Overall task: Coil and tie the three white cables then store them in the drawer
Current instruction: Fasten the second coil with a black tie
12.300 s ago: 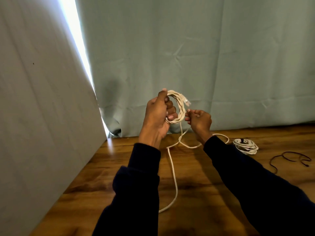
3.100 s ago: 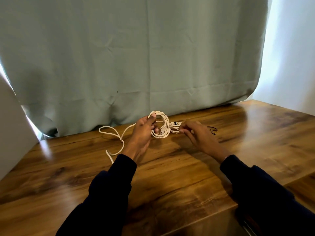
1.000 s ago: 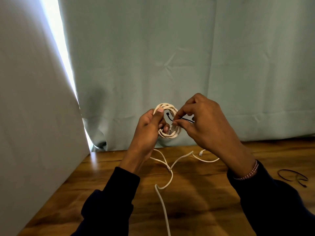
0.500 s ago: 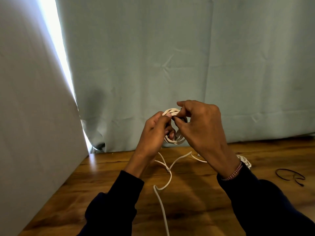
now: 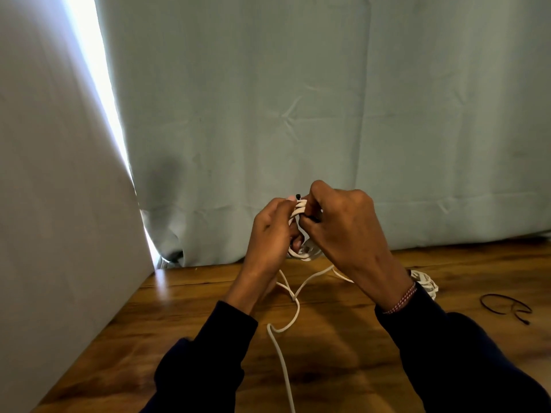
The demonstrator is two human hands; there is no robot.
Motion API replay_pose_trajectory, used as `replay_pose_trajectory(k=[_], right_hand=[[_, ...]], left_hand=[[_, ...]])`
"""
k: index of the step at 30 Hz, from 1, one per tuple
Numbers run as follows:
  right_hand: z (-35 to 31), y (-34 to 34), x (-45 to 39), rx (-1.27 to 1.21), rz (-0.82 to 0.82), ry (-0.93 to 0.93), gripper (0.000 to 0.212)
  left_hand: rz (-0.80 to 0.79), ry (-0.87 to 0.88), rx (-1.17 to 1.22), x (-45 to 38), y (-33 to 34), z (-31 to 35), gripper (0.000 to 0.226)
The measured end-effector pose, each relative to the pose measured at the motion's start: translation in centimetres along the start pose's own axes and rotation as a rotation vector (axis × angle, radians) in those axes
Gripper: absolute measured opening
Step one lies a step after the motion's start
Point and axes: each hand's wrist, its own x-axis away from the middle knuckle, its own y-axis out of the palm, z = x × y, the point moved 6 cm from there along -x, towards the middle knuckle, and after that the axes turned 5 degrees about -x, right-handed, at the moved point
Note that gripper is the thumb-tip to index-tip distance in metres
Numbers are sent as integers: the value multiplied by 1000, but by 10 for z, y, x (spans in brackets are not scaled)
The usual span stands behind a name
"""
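Observation:
I hold a coiled white cable (image 5: 300,207) up in front of the curtain, above the wooden table (image 5: 343,347). My left hand (image 5: 269,231) grips the coil from the left. My right hand (image 5: 340,225) pinches a thin black tie (image 5: 298,195) against the coil's top; only the tie's tip shows. A loose white cable (image 5: 286,347) lies on the table below my hands and runs to the bottom edge. Another coiled white cable (image 5: 425,283) lies on the table behind my right wrist, partly hidden.
A loose black tie (image 5: 505,307) lies on the table at the right. A pale blue-green curtain (image 5: 298,114) hangs along the table's back edge. A grey wall or panel (image 5: 53,204) bounds the left side. No drawer is in view.
Over the last second my right hand has brought the black tie in onto the coil's top and closed against my left hand. Both hands have sunk slightly lower.

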Motion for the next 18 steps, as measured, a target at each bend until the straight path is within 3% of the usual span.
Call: replay_pose_trajectory(k=[3, 9, 18], right_hand=[[-2, 0, 1, 0, -7, 4, 23], [-14, 8, 4, -35, -60, -7, 22], [-19, 2, 0, -48, -100, -26, 17]], left_hand=[[61, -24, 79, 4, -2, 4, 26], [251, -261, 268, 5, -12, -9, 23], [324, -176, 292, -2, -26, -11, 19]])
